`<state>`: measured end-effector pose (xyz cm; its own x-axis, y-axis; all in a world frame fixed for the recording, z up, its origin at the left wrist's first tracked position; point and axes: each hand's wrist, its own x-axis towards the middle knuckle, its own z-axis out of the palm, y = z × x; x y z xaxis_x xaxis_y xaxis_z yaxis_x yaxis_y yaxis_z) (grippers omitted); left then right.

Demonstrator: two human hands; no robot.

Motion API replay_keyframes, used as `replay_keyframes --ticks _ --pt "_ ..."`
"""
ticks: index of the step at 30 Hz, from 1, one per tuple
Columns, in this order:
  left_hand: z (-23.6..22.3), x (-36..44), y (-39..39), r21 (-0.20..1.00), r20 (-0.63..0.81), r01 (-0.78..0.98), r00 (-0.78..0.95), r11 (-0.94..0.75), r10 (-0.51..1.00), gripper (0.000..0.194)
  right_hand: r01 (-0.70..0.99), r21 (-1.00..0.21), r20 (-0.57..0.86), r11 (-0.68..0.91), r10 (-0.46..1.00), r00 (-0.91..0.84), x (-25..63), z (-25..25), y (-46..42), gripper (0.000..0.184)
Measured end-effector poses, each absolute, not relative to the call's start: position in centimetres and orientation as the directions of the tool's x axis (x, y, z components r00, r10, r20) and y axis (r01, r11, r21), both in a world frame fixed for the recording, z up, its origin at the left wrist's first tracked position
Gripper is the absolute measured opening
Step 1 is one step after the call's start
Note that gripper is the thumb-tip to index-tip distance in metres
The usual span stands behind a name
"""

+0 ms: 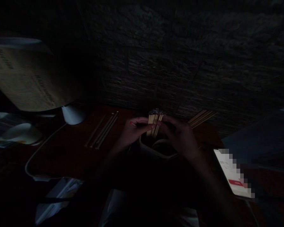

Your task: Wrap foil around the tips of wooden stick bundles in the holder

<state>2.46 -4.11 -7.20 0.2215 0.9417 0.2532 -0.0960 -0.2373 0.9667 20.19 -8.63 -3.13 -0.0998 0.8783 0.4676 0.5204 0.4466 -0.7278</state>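
Note:
The scene is very dark. In the head view, a bundle of thin pale sticks, like chopsticks, stands nearly upright between my hands, with something shiny at the top ends. My left hand is closed around its left side, thumb across the front. From the right, my right hand grips the same bundle with thumb and fingers. Directly below sits an open container with a pale rim; a round edge shows inside it. To the left, several slim sticks lie side by side on the dark reddish table.
More sticks lie beyond my right hand, near the stone-textured wall. A lit phone lies at right. At left are a large printed shade-like form, a white cone, a pale cup and a white cable.

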Motion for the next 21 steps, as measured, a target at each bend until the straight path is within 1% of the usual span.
replay_keyframes --ticks 4,11,14,17,21 --pt "-7.1 2.5 -4.1 0.974 0.224 -0.081 0.200 -0.211 0.954 0.025 0.544 -0.733 0.441 0.408 0.894 -0.076 20.3 -2.9 -8.7 0.024" --pt "-7.2 2.5 -4.1 0.977 0.208 -0.087 0.212 -0.194 0.955 0.024 0.494 -0.722 0.497 0.483 0.860 -0.115 20.1 -3.5 -8.4 0.024" --pt "-7.1 2.5 -4.2 0.977 0.212 -0.070 0.200 -0.202 0.957 0.023 0.498 -0.726 0.492 0.474 0.864 -0.105 20.2 -3.4 -8.4 0.025" --pt "-7.0 2.5 -4.3 0.977 0.213 -0.054 0.188 -0.206 0.959 0.024 0.549 -0.714 0.468 0.435 0.879 -0.088 20.4 -3.0 -8.6 0.025" --pt "-7.1 2.5 -4.3 0.972 0.234 -0.069 0.198 -0.224 0.952 0.024 0.540 -0.707 0.484 0.457 0.869 -0.103 20.5 -2.3 -8.8 0.026"
